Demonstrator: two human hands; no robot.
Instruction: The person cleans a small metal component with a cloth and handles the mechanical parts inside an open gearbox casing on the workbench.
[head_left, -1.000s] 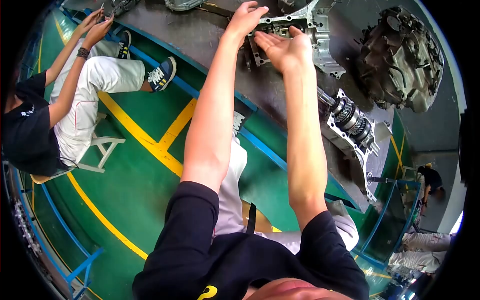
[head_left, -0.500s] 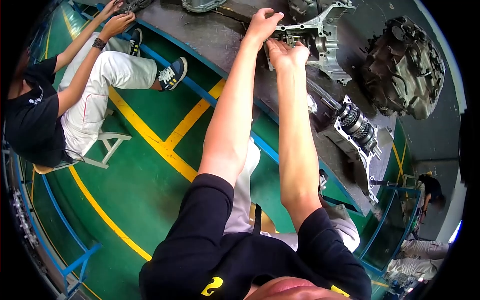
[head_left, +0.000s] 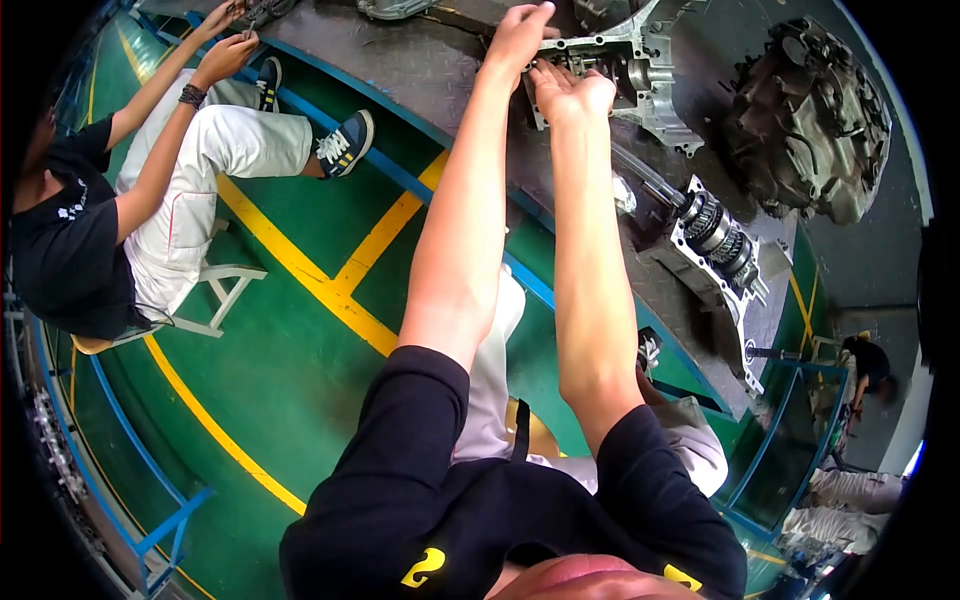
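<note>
Casing [head_left: 658,95] of bare metal lies at the upper centre of the frame on the dark surface [head_left: 385,62]. The left hand [head_left: 516,42] is at its left end; the right hand [head_left: 578,97], palm up, overlaps its near edge. Whether either hand's fingers [head_left: 546,82] grasp anything, I cannot tell. A geared shaft [head_left: 716,236] sits right of centre.

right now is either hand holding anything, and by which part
Can't tell: left hand and right hand are at the metal housing, but any grip is hidden.

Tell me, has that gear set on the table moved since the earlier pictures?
No; the gear set keeps the same place against the table.
</note>
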